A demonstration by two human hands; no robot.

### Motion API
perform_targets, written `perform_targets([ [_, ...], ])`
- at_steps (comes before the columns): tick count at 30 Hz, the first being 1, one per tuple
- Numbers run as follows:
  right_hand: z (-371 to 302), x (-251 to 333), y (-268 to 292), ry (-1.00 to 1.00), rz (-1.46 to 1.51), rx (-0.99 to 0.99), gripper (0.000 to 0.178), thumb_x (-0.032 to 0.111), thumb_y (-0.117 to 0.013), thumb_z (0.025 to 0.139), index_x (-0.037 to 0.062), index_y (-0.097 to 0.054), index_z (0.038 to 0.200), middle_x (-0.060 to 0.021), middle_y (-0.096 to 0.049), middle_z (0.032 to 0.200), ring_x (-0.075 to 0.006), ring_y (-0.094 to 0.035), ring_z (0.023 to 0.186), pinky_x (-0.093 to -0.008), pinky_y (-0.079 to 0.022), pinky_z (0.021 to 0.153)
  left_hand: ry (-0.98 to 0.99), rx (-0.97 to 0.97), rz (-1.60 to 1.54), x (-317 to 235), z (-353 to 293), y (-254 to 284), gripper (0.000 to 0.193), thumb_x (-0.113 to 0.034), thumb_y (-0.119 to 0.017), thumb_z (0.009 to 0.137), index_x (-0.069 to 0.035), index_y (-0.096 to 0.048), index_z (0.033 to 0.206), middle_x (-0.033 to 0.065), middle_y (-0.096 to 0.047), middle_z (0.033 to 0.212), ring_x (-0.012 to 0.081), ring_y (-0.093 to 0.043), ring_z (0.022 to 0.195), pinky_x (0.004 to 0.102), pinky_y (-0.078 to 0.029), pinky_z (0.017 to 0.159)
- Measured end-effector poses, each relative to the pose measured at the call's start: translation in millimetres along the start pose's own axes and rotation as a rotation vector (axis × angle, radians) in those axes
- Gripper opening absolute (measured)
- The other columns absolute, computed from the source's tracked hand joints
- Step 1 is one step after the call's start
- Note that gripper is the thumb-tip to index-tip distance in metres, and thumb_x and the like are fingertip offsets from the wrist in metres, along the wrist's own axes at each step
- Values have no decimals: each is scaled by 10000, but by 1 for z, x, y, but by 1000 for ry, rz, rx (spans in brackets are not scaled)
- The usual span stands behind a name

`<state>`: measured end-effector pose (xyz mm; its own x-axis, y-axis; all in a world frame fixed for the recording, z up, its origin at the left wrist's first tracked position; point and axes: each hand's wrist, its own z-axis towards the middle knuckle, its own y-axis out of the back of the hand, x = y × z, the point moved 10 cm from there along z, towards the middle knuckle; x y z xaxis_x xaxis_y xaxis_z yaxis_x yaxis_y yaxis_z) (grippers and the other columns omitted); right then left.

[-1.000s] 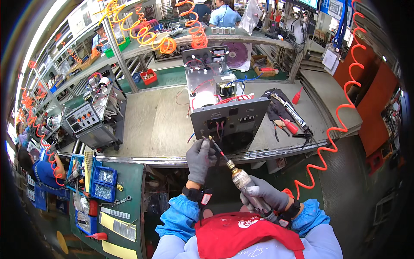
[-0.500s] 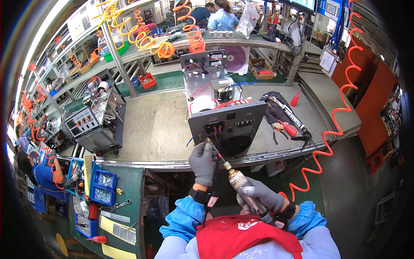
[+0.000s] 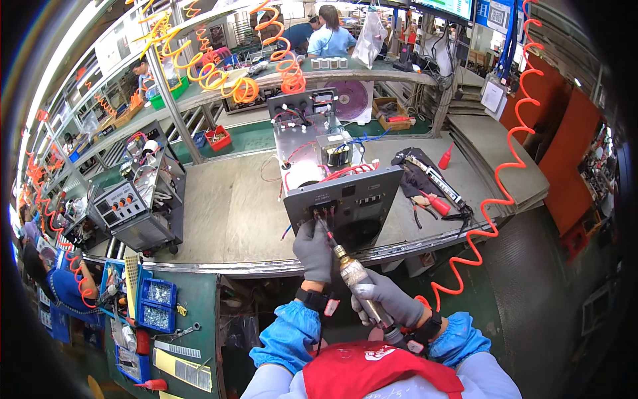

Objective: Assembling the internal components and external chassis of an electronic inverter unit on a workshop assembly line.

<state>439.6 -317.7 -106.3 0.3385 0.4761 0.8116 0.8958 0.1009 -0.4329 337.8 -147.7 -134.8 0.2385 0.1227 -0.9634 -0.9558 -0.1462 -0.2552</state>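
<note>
My right hand (image 3: 393, 297), in a grey glove, is wrapped round the body of an air screwdriver (image 3: 355, 272). Its shaft points up and away toward a dark grey panel (image 3: 380, 189) with cutouts. My left hand (image 3: 314, 253), gloved too, is closed in a pinch beside the shaft, fingertips at a black terminal block (image 3: 324, 207) low on the panel's left half. What those fingers pinch is too small and hidden to make out. Behind the panel stands an open metal chassis with a transformer (image 3: 337, 155), a white cylinder (image 3: 304, 174) and red and blue wires.
Pliers (image 3: 420, 211), a red squeeze bottle (image 3: 446, 157) and a dark cloth lie right of the panel. An orange coiled hose (image 3: 475, 256) hangs at the right. Blue bins (image 3: 158, 304) of small hardware stand at the lower left, below another open unit (image 3: 136, 209). Co-workers are farther off.
Both hands and the screwdriver have moved up and forward to the panel. My left fingertips, just below the terminal block before, are now at it. The view has shifted slightly.
</note>
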Motion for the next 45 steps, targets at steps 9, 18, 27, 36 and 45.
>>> perform_targets([
  [9,-4,-5,-27,-42,515,137,336,364,-476,995,106,-436,1207,-83,-616,779,-149,-627,537,-296,-557,486,-62,137,4,-17,2,-3,190,-181,-647,920,7,-646,948,30,-630,737,67,-557,592,238,-443,485],
  [18,3,-14,-31,-30,245,-73,320,344,-505,983,106,-444,1188,-75,-603,797,-140,-629,549,-276,-537,475,-95,203,54,-5,15,-2,245,-217,-666,900,28,-649,902,50,-663,737,101,-577,632,283,-461,575],
  [27,3,-9,-38,25,242,-124,292,324,-528,969,61,-469,1081,-60,-587,755,-126,-597,535,-266,-514,453,-83,242,96,3,17,0,177,-161,-660,897,15,-659,914,19,-628,744,80,-549,645,252,-446,570],
  [36,-43,10,0,153,-136,-180,723,196,-725,790,37,-358,1392,-63,-581,871,-121,-611,614,-268,-513,568,95,333,-14,11,11,-8,191,-196,-639,919,-19,-587,970,53,-643,744,116,-584,563,242,-445,477],
  [45,-75,71,371,338,-725,-943,199,131,-646,814,33,-595,980,-55,-618,824,-139,-577,673,-312,-502,576,-271,39,227,-53,17,32,246,-162,-559,935,50,-595,1054,68,-597,903,141,-556,784,281,-468,694],
])
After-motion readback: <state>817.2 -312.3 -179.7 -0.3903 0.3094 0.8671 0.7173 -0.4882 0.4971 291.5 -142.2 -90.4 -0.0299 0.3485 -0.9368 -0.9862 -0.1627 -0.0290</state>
